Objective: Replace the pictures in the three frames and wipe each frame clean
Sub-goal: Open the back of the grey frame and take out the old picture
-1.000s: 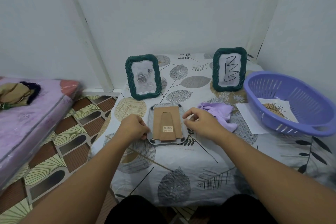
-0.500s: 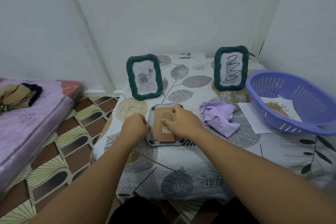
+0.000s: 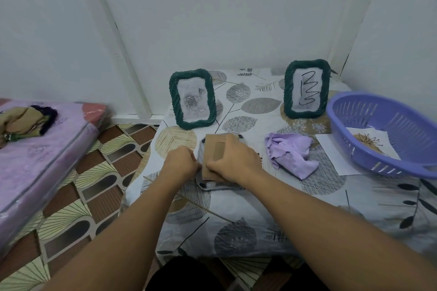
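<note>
head camera: a picture frame lies face down at the near middle of the bench, brown backing up. the left hand pinches its left edge with curled fingers; the right hand lies over the backing, fingertips gripping its lower left. two green frames stand upright behind; a lilac cloth and purple basket sit to the right.

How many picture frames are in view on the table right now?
3. A green frame with a rose picture stands back left, a green frame with a squiggle drawing back right, and a third frame lies face down under both hands.
</note>
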{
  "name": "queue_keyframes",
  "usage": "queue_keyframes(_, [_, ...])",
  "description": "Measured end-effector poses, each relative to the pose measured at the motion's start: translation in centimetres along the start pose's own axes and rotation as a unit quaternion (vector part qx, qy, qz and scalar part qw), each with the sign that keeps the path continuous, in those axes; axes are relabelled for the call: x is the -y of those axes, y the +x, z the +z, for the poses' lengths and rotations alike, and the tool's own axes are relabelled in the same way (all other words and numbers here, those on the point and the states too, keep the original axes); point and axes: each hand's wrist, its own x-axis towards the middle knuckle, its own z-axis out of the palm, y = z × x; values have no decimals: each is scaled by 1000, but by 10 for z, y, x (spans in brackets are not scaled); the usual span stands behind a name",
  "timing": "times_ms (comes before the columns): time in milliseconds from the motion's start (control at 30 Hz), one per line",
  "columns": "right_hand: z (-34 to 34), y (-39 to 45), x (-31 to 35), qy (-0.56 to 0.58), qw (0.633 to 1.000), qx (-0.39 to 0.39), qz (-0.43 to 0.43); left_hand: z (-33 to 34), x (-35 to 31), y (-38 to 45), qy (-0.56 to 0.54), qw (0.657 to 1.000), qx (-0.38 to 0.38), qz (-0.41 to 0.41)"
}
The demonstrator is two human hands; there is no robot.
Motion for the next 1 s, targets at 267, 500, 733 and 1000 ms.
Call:
queue_keyframes(267, [-2, -4, -4, 42, 999, -1, 13, -3, 0, -5, 9, 1000, 0, 7])
queue_keyframes(500, [-4, -3, -5, 63, 998, 5, 22, -2, 2, -8, -32, 996, -79, 28])
queue_keyframes(733, [-4, -5, -2, 78, 997, -27, 9, 1, -7, -5, -137, 986, -70, 58])
queue_keyframes(1000, [-15, -6, -1, 81, 996, -40, -7, -4, -20, -8, -312, 950, 9, 13])
